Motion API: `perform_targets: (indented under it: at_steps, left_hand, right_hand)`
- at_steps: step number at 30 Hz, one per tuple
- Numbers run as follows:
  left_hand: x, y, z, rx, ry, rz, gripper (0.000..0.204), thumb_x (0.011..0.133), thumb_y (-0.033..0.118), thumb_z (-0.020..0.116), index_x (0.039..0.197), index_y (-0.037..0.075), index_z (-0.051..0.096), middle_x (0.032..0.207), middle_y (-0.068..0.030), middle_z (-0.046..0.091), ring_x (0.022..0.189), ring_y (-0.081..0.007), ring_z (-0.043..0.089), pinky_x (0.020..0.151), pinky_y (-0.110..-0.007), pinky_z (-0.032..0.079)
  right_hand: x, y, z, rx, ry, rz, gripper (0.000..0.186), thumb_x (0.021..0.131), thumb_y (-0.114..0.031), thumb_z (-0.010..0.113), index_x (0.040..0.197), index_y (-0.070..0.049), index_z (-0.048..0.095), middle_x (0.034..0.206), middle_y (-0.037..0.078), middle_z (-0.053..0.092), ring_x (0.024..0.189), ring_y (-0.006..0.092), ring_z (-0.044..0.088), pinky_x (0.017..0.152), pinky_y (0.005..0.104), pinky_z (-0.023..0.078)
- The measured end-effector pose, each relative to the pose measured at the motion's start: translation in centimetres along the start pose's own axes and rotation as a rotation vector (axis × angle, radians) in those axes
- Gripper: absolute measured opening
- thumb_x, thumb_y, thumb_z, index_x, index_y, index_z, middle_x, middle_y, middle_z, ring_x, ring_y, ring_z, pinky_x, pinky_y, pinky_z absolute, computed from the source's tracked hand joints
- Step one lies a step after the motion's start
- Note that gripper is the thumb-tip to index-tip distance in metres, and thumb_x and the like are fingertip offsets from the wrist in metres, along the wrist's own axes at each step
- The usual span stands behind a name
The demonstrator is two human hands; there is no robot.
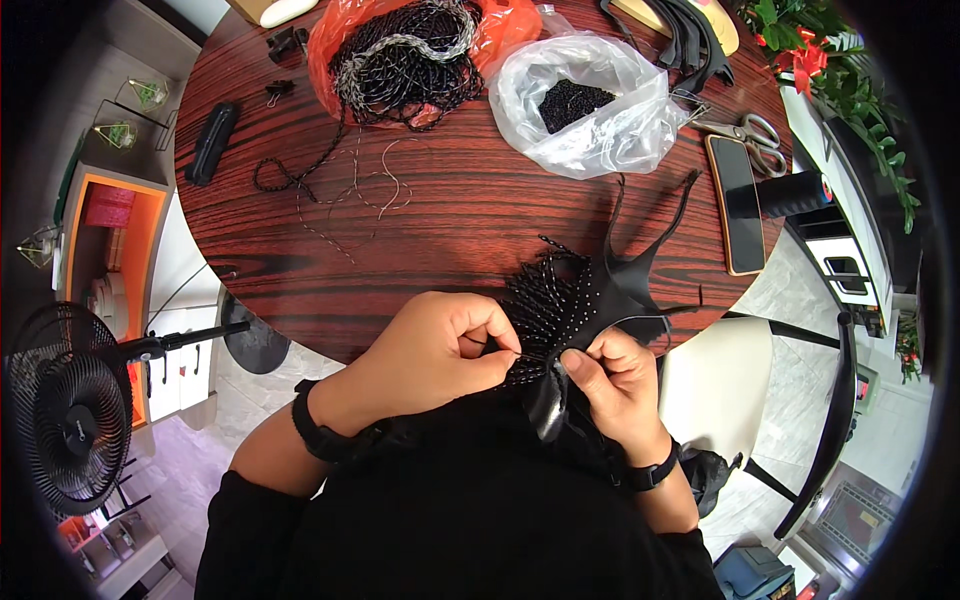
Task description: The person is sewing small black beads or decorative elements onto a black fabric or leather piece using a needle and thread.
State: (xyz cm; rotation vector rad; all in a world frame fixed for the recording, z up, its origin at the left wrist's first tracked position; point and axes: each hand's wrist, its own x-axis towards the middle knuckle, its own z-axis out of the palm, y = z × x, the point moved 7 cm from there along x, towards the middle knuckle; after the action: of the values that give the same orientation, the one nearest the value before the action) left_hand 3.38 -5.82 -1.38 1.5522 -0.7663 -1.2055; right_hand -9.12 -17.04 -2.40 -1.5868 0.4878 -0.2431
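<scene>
A black leather-like piece (632, 282) with long strap ends and rows of small pale dots lies at the table's near edge, against my lap. Many short black-and-white flecked cords (540, 300) hang off its left side. My right hand (622, 380) is closed on the near edge of this piece, thumb on top. Just left of it, my left hand (440, 345) pinches a thin dark cord (526, 354) between thumb and forefinger, close to the dotted edge. Where that cord enters the piece is too small to make out.
On the round wooden table (450, 215) are a red bag of tangled cord (410, 65), a clear bag of black bits (575, 105), scissors (750, 135), a phone (735, 205), a black spool (790, 195) and a black case (212, 143). A fan (75, 420) stands left, a chair (720, 390) right.
</scene>
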Motion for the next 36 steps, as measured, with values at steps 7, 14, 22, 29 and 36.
perform_targets:
  at_steps: [7, 14, 22, 29, 36]
  left_hand:
    - [0.1, -0.2, 0.2, -0.082, -0.041, -0.07, 0.005, 0.08, 0.0, 0.062, 0.085, 0.001, 0.061, 0.076, 0.0009, 0.061, 0.064, -0.0002, 0.052, 0.056, -0.015, 0.04]
    - [0.3, -0.7, -0.3, -0.177, -0.067, -0.068, 0.005, 0.08, 0.001, 0.063, 0.085, 0.001, 0.062, 0.074, 0.0021, 0.06, 0.061, 0.0015, 0.049, 0.053, -0.014, 0.037]
    - [0.5, -1.0, -0.6, -0.22, -0.104, -0.082, 0.007, 0.08, 0.001, 0.064, 0.086, 0.001, 0.062, 0.072, 0.0033, 0.058, 0.06, 0.0017, 0.047, 0.054, -0.014, 0.036]
    - [0.4, -1.2, -0.6, -0.175, -0.143, -0.048, 0.008, 0.08, 0.0, 0.063, 0.088, 0.001, 0.062, 0.075, 0.0034, 0.058, 0.062, 0.0019, 0.047, 0.055, -0.014, 0.036]
    - [0.7, -1.0, -0.2, -0.208, -0.129, -0.017, 0.006, 0.08, 0.001, 0.061, 0.086, 0.0, 0.061, 0.07, 0.0045, 0.055, 0.059, 0.0017, 0.045, 0.053, -0.016, 0.035]
  right_hand:
    - [0.0, 0.1, 0.0, -0.033, -0.097, 0.041, 0.015, 0.088, -0.007, 0.058, 0.075, -0.005, 0.05, 0.065, -0.007, 0.045, 0.06, 0.0014, 0.036, 0.054, 0.0183, 0.031]
    - [-0.5, -0.2, 0.6, 0.106, -0.253, 0.206, 0.007, 0.089, -0.007, 0.057, 0.084, -0.002, 0.054, 0.068, -0.006, 0.048, 0.06, 0.0014, 0.039, 0.054, 0.0182, 0.032]
    - [-0.9, -1.7, -1.1, -0.329, -0.193, 0.079, 0.005, 0.085, -0.004, 0.06, 0.084, 0.0, 0.06, 0.072, -0.002, 0.054, 0.062, 0.0022, 0.044, 0.055, 0.0172, 0.033]
    - [-3.0, -2.0, -6.4, -0.165, -0.111, 0.238, 0.021, 0.086, -0.015, 0.061, 0.074, 0.001, 0.06, 0.069, 0.005, 0.059, 0.064, 0.0132, 0.054, 0.059, 0.0232, 0.042]
    - [-2.4, -0.9, -2.8, 0.498, 0.021, 0.0, 0.034, 0.093, -0.031, 0.05, 0.07, -0.005, 0.048, 0.065, 0.002, 0.049, 0.058, 0.014, 0.045, 0.068, 0.0295, 0.04]
